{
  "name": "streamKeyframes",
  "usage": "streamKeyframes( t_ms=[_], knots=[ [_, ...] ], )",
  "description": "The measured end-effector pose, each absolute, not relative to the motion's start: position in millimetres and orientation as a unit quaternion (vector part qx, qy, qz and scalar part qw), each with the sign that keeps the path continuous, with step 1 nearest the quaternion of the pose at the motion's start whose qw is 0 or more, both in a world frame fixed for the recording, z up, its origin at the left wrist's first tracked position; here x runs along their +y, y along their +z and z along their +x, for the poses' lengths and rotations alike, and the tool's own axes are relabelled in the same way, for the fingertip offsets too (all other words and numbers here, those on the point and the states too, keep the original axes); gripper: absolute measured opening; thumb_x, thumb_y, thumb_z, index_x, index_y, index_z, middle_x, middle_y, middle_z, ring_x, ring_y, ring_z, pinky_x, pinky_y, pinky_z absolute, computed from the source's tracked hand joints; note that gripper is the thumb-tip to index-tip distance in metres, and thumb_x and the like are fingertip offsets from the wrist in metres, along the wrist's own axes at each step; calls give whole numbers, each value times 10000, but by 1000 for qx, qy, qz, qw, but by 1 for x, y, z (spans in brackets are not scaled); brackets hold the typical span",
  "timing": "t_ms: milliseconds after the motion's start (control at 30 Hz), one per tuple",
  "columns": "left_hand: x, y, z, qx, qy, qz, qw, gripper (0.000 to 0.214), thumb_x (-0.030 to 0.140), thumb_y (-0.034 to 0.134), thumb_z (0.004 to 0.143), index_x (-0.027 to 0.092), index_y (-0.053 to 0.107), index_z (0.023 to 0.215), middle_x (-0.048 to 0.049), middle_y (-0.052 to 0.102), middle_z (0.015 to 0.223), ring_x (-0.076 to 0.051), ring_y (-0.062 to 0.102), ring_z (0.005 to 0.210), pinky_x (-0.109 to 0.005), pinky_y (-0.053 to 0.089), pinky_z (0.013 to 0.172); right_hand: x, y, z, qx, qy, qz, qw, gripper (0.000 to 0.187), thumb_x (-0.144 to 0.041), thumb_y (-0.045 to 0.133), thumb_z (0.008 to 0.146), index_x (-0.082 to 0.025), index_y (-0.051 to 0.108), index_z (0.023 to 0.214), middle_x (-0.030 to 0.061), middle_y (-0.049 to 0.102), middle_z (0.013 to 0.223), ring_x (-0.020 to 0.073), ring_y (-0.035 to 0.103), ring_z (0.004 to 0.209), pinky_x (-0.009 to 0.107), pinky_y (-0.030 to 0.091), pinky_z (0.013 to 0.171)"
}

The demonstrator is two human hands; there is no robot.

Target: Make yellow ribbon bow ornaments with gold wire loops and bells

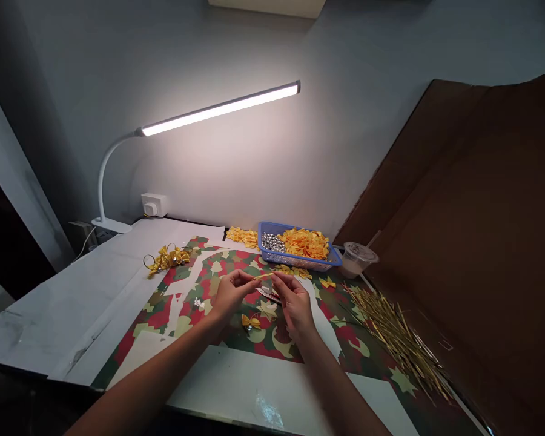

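Observation:
Both hands are raised over a red, green and cream patterned sheet [195,303]. My left hand [231,295] and my right hand [294,303] each pinch one end of a thin gold twist tie [264,276] stretched between them. A small gold ribbon bow [251,321] lies on the sheet just below and between the wrists. Something small and shiny [267,295] lies under my right fingers; I cannot make out what it is.
A blue basket [300,261] of yellow ribbon pieces and silver beads stands behind the hands, with a plastic cup [358,257] beside it. Gold ties [397,333] are piled at right, finished bows [167,258] at left. A lit clamp lamp [218,110] hangs above; brown cardboard [472,230] walls the right.

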State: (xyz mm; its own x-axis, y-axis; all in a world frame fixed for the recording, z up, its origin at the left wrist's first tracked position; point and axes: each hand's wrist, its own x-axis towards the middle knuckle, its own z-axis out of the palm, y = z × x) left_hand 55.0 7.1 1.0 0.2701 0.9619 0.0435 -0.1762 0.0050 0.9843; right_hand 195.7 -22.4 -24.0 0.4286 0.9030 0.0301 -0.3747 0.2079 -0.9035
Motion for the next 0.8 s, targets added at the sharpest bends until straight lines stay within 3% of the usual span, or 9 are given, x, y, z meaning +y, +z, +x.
streamKeyframes(
  t_ms=[400, 567, 700, 800],
  knots=[
    [5, 5, 55, 391, 427, 533, 617, 281, 319, 812, 574, 132, 735, 767, -74, 732, 770, -224, 681, 786, -321, 537, 762, -23, -21, 192, -260, 494, -417, 717, 316, -348, 870, 441, -206, 717, 678, -2, 707, 718, 161, 642, 709, 292, 523, 715],
    [3, 7, 57, 375, 408, 518, 651, 350, 377, 805, 560, 124, 742, 793, -110, 744, 876, -247, 677, 886, -334, 526, 848, -23, -20, 194, -247, 500, -415, 719, 343, -336, 882, 405, -200, 721, 675, 0, 713, 721, 149, 642, 695, 283, 529, 721],
    [4, 7, 57, 368, 394, 494, 682, 427, 544, 695, 661, 130, 737, 756, -131, 745, 908, -260, 680, 926, -372, 521, 893, -23, -22, 197, -241, 498, -417, 722, 320, -329, 878, 424, -204, 725, 676, -3, 712, 720, 131, 630, 670, 260, 522, 687],
    [7, 5, 56, 377, 385, 488, 686, 418, 513, 777, 601, 125, 742, 750, -126, 748, 863, -258, 688, 898, -372, 528, 891, -23, -21, 198, -244, 498, -423, 717, 318, -340, 876, 430, -210, 736, 683, -4, 712, 715, 124, 618, 645, 248, 511, 642]
  ],
)
